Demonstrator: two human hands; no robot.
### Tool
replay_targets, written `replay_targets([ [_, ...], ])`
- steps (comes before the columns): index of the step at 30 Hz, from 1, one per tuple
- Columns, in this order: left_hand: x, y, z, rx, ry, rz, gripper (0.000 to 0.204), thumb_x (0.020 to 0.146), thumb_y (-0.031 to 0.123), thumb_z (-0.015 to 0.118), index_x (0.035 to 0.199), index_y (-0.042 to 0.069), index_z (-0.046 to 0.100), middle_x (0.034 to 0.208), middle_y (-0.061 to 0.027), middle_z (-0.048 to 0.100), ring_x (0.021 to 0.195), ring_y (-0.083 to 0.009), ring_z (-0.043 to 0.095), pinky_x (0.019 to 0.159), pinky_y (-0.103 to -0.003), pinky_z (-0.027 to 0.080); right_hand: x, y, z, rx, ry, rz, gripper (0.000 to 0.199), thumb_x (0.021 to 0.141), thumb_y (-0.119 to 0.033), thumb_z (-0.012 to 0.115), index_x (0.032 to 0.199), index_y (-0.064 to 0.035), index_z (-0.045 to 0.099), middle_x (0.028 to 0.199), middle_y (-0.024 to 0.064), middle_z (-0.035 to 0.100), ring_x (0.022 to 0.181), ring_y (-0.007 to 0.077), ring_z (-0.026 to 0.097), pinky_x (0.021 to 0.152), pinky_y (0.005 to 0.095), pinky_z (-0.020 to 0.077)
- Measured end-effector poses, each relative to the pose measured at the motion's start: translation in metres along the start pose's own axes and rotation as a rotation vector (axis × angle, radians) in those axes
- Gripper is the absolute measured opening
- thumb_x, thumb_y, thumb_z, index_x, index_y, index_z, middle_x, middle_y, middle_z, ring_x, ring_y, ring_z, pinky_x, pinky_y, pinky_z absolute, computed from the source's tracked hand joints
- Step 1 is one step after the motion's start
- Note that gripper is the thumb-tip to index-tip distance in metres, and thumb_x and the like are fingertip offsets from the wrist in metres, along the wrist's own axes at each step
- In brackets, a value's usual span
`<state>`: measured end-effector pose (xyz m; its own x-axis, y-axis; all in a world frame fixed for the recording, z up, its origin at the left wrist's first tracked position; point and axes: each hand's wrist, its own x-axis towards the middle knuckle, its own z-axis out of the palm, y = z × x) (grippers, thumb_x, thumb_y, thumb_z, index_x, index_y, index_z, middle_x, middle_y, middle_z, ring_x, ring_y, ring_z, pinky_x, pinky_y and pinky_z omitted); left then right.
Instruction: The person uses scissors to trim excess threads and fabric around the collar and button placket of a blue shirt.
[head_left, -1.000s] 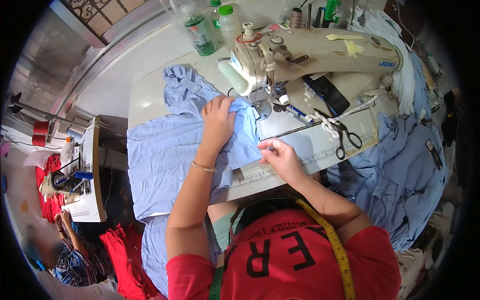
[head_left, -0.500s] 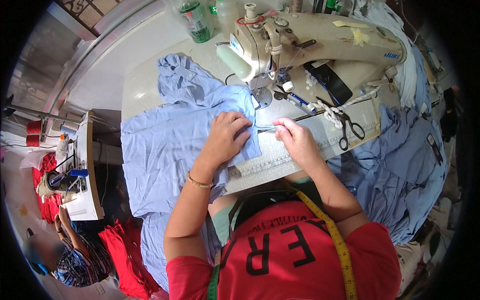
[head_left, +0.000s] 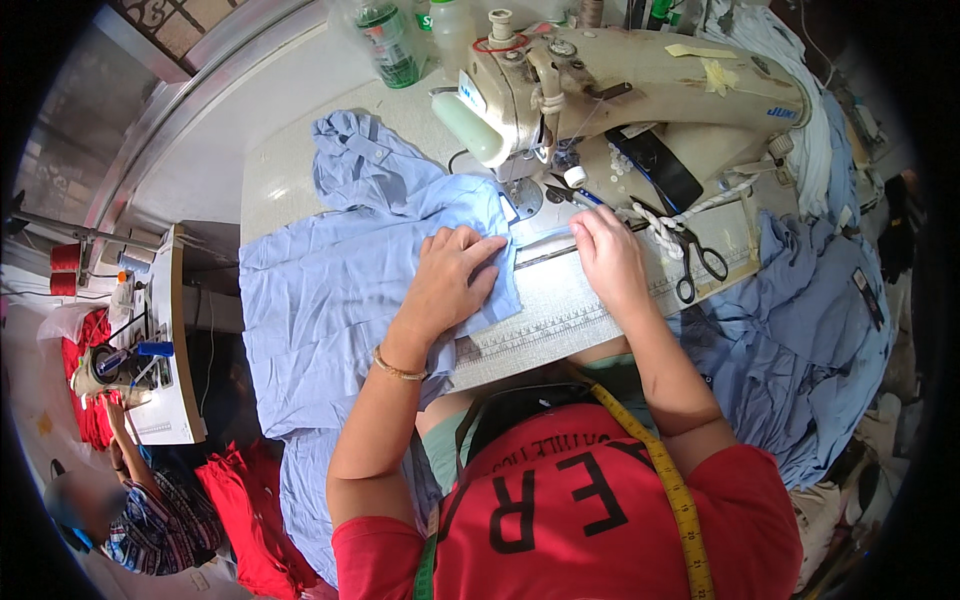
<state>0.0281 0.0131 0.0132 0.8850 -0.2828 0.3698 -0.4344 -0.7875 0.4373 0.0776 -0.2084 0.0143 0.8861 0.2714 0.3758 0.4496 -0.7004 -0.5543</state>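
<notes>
Red thread spools (head_left: 63, 270) far left on side stand. Green-labelled clear bottle (head_left: 385, 40) upright at table's far edge, pale bottle (head_left: 452, 22) beside it. Blue cloth (head_left: 330, 290) spread over table's left half, long axis running from me toward far edge, near end hanging off. My left hand (head_left: 450, 280) flat on cloth, fingers spread, pressing. Sewing machine (head_left: 640, 90) behind. My right hand (head_left: 608, 252) fingers narrow, pinching cloth edge near needle. Scissors (head_left: 700, 262) right, tips pointing away.

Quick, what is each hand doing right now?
Left hand: open, pressed flat on the blue fabric.
Right hand: fingers curled on the fabric edge by the sewing machine; grip cannot be told.
</notes>
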Motion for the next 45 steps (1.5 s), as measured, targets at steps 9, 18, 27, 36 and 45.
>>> replay_targets([
  [9, 0.001, 0.005, 0.000, 0.036, -0.035, -0.020, 0.035, 0.076, 0.015, 0.062, 0.110, 0.010, 0.061, 0.093, -0.0081, 0.054, 0.089, -0.0267, 0.047, 0.082, -0.037, 0.036, 0.013, 0.014, 0.007, -0.164, 0.006, -0.027, 0.009, 0.085, -0.014, 0.054, 0.087, -0.0069, 0.059, 0.086, 0.0116, 0.058, 0.080, 0.0319, 0.057, 0.072, 0.0416, 0.0456],
  [18, 0.000, 0.006, 0.000, 0.059, -0.036, -0.023, 0.036, 0.079, 0.024, 0.063, 0.111, 0.009, 0.060, 0.099, -0.0088, 0.054, 0.093, -0.0270, 0.046, 0.085, -0.038, 0.035, 0.004, 0.008, 0.000, -0.088, 0.016, -0.101, 0.018, 0.081, -0.013, 0.058, 0.099, -0.0101, 0.060, 0.097, 0.0091, 0.058, 0.092, 0.0296, 0.055, 0.083, 0.0409, 0.0422],
  [27, -0.001, 0.006, 0.002, 0.077, 0.027, 0.033, 0.037, 0.078, 0.024, 0.064, 0.110, 0.007, 0.060, 0.113, -0.0118, 0.052, 0.106, -0.0302, 0.046, 0.093, -0.041, 0.034, -0.011, 0.029, -0.038, -0.313, -0.040, -0.023, 0.034, 0.079, -0.010, 0.058, 0.113, -0.0090, 0.054, 0.112, 0.0094, 0.054, 0.102, 0.0302, 0.052, 0.090, 0.0407, 0.0384],
  [36, -0.002, 0.004, 0.010, 0.128, 0.060, 0.035, 0.039, 0.076, 0.024, 0.065, 0.111, 0.008, 0.057, 0.116, -0.0124, 0.050, 0.112, -0.0304, 0.044, 0.098, -0.049, 0.030, -0.018, 0.034, -0.050, -0.190, -0.114, -0.033, 0.030, 0.079, -0.008, 0.059, 0.109, -0.0077, 0.055, 0.109, 0.0107, 0.054, 0.098, 0.0313, 0.053, 0.087, 0.0402, 0.0401],
  [45, -0.007, 0.009, 0.013, 0.147, 0.063, -0.143, 0.039, 0.081, 0.025, 0.061, 0.115, 0.008, 0.055, 0.123, -0.0133, 0.047, 0.118, -0.0353, 0.040, 0.099, -0.055, 0.028, -0.024, 0.059, -0.083, -0.081, 0.170, -0.012, 0.017, 0.080, -0.003, 0.054, 0.096, -0.0036, 0.060, 0.096, 0.0127, 0.059, 0.091, 0.0326, 0.056, 0.079, 0.0388, 0.0443],
])
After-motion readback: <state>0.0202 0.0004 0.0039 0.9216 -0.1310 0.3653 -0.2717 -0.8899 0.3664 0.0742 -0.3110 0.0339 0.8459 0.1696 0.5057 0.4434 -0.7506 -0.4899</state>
